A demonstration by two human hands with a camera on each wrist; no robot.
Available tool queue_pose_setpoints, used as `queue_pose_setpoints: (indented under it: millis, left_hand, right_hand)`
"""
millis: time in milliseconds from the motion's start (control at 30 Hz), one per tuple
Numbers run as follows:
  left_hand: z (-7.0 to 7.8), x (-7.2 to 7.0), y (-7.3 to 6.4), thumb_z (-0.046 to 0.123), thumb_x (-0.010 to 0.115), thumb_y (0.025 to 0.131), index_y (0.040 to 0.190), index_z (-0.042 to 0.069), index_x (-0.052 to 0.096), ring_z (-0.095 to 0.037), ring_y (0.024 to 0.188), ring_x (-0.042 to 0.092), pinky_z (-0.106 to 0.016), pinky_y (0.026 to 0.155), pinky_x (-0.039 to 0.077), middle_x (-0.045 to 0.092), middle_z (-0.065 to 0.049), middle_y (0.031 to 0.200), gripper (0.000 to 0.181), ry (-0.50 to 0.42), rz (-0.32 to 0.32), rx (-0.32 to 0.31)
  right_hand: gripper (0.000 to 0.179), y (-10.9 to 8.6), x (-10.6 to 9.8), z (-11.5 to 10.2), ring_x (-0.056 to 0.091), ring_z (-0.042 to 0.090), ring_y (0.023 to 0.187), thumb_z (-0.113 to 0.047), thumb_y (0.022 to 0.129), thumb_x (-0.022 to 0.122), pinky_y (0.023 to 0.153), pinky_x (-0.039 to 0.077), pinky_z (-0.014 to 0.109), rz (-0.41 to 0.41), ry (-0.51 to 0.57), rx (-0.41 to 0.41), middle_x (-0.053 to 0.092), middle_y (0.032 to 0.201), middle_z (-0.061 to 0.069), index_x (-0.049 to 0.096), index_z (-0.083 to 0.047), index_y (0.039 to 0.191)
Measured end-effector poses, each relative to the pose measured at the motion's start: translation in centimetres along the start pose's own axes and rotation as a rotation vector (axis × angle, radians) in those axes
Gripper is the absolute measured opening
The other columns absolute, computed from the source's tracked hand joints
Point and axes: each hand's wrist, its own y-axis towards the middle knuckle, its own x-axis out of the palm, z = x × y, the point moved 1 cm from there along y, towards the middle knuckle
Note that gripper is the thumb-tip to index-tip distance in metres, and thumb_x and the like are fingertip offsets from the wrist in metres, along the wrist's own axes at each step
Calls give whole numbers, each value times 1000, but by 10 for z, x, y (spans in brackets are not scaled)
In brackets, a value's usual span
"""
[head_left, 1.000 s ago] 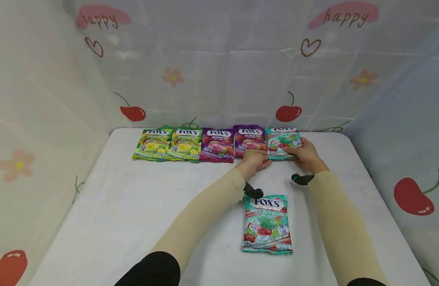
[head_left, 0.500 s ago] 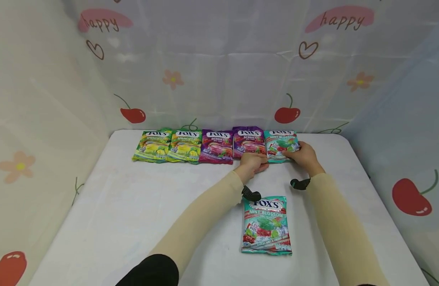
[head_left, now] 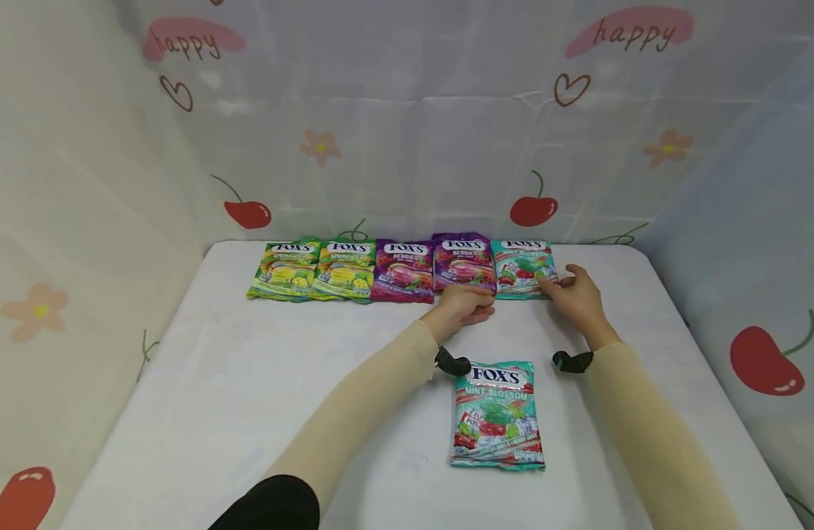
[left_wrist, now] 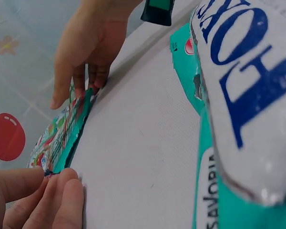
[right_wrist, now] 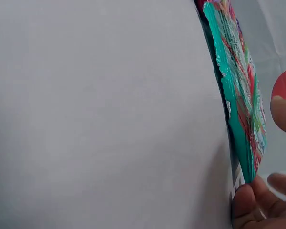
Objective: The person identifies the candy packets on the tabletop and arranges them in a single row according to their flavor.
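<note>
A teal Mint Blossom candy bag point(head_left: 522, 266) lies at the right end of a row of candy bags. My right hand point(head_left: 581, 298) is at its lower right corner; in the right wrist view the fingertips point(right_wrist: 245, 198) touch that corner while the thumb point(right_wrist: 283, 114) stands off the bag. My left hand point(head_left: 456, 309) is at the foot of the purple Berries bag point(head_left: 464, 259) beside it, its fingertips point(left_wrist: 69, 183) close to the teal bag's near corner. Nearer the body, a second Mint Blossom bag point(head_left: 498, 419) lies flat, between the forearms.
Leftward the row continues with another purple Berries bag point(head_left: 402, 272) and two yellow-green Springtea bags point(head_left: 344, 269). The white table point(head_left: 248, 383) ends at a printed cloth wall point(head_left: 420, 169) right behind the row, with cloth walls on both sides.
Both hands have drawn slightly apart, the left one leftward and the right one to the right, its hold on the end teal bag loosened. That bag stays in the row.
</note>
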Motion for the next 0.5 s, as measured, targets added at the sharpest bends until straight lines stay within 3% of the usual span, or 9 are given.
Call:
queue_pose_setpoints:
  millis: [167,333,500]
  left_hand:
    - [2,-17,-9,5,73,95,121,3,75,-17,88,75,-32,88,63,78,-10,105,26,66,-24,-25]
    - [-2,-36,-19,6,71,96,127,4,73,-15,89,75,-31,87,63,78,-8,107,30,68,-58,-54]
    - [-4,-49,-29,9,71,97,125,6,74,-15,90,75,-29,85,63,78,-7,110,29,106,-81,-79]
  right_hand:
    - [93,-20,-8,8,50,42,127,-59,100,52,103,48,54,6,58,50,46,147,30,17,-1,163]
    - [89,-36,-7,15,54,31,109,-57,101,54,82,49,34,-49,125,47,47,141,26,20,-3,163]
    - [89,-55,-8,21,55,27,105,-58,100,56,79,47,27,-121,166,38,48,140,24,23,-4,162]
